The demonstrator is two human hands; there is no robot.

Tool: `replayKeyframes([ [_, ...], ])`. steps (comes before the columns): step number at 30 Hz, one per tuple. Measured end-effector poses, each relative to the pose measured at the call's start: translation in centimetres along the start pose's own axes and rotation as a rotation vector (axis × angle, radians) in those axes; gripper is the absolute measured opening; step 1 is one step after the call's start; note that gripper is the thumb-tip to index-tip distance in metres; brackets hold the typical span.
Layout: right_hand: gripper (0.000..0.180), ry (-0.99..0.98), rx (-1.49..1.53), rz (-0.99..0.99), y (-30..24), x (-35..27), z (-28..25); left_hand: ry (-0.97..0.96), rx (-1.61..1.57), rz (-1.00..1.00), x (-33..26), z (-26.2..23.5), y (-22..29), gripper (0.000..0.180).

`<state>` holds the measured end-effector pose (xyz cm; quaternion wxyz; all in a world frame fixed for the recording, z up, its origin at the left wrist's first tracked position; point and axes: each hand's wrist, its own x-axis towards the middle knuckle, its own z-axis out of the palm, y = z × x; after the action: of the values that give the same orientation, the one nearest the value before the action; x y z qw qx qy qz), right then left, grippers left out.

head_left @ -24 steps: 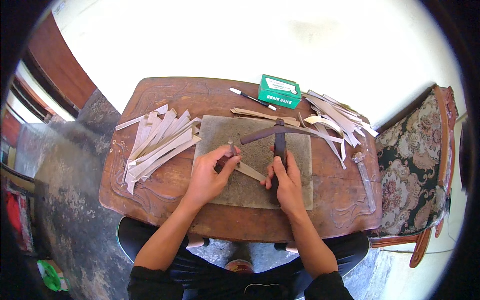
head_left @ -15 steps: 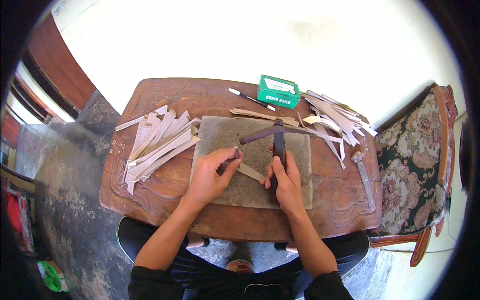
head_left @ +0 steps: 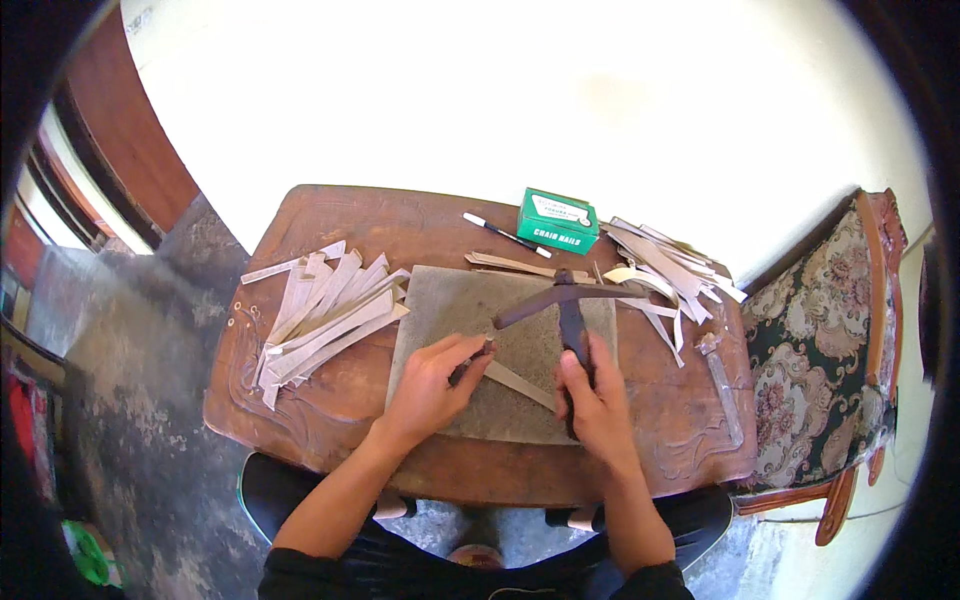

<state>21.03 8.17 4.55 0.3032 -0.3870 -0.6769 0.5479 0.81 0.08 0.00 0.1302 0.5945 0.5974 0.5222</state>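
Note:
My left hand (head_left: 428,388) pinches a short metal rod like a punch (head_left: 489,346), with only its top end showing above the fingers. A narrow pale strip (head_left: 523,386) lies slanting on a grey stone-like slab (head_left: 455,300), its left end hidden by that hand. My right hand (head_left: 600,408) is wrapped round the dark handle of a hammer (head_left: 573,325). The hammer's long, slim head sits above the slab, and its left tip is just above and apart from the rod's top.
Pale strips are heaped on the wooden table (head_left: 330,445) at left (head_left: 325,310) and right (head_left: 665,262). Behind the slab are a green box (head_left: 558,222), a marker (head_left: 505,235) and more strips (head_left: 515,266). Another hammer (head_left: 722,390) lies at right, near a patterned chair (head_left: 812,350).
The view has tilted, so the table sits lower. My right hand and the hammer have shifted slightly right. My left fingers now cover more of the rod.

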Motion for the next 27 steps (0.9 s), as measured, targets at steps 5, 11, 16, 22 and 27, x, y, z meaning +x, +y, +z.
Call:
replayKeyframes([
  [5,0.040,-0.038,-0.440,-0.181,-6.4,-1.3,-1.2,0.003,-0.007,-0.018,-0.2,-0.4,0.1,0.015],
  [11,0.041,-0.120,-0.533,-0.292,-8.8,-1.2,-1.4,0.008,-0.009,0.004,0.1,-0.1,0.2,0.015],
  [16,0.042,-0.094,-0.520,-0.323,-9.3,-1.2,-1.2,-0.003,-0.006,-0.011,0.1,-0.5,0.4,0.016],
  [22,0.044,-0.130,-0.522,-0.395,-9.6,-0.6,-1.6,-0.015,-0.014,-0.020,0.1,-0.4,0.5,0.015],
  [27,0.046,-0.149,-0.599,-0.466,-9.9,-0.1,-1.8,-0.018,-0.016,-0.043,0.1,-0.5,0.5,0.015],
])
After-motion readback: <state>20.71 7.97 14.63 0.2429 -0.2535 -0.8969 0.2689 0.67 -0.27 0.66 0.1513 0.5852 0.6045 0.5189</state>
